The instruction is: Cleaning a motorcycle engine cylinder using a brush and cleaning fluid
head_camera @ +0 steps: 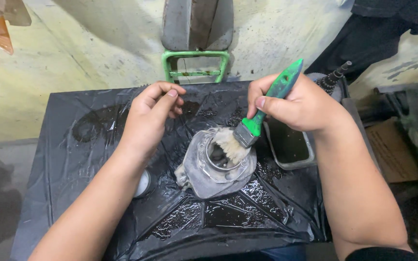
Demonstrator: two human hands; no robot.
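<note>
My right hand (300, 104) grips a green-handled paintbrush (262, 113). Its pale bristles (228, 145) press into the round opening of a grey metal engine part (221, 166). That part lies on a wet black plastic sheet (97, 140). My left hand (152, 118) hovers just left of the part with its fingers loosely curled, holding nothing and not touching it.
A small rectangular tray of dark liquid (289, 145) sits right of the part, under my right wrist. A round pale lid (142, 183) shows beneath my left forearm. A green metal frame (195, 62) stands behind the sheet. A toothed sprocket on a shaft (332, 77) lies at the right.
</note>
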